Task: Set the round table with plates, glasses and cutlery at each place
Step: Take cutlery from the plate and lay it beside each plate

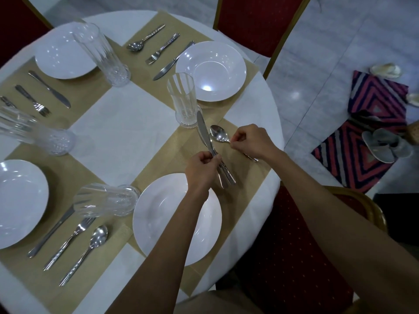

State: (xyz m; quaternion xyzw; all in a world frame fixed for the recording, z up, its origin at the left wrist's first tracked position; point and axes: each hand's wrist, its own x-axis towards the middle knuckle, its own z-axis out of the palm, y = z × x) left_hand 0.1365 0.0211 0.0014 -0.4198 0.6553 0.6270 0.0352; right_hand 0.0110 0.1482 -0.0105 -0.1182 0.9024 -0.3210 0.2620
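Observation:
At the near right place, a white plate (158, 223) lies on a beige placemat (244, 184). My left hand (200, 168) grips a knife (203, 130) together with a second piece of cutlery whose head is hidden, above the mat to the right of the plate. My right hand (250, 141) pinches the handle of a spoon (218, 133), whose bowl points toward a tall glass (184, 100). The spoon sits just right of the knife.
Three other places on the round white table (127, 132) hold plates (210, 70), glasses (102, 53) and cutlery (158, 51). Red chairs (256, 21) stand at the far side and near right. A striped rug (362, 137) with slippers lies on the floor.

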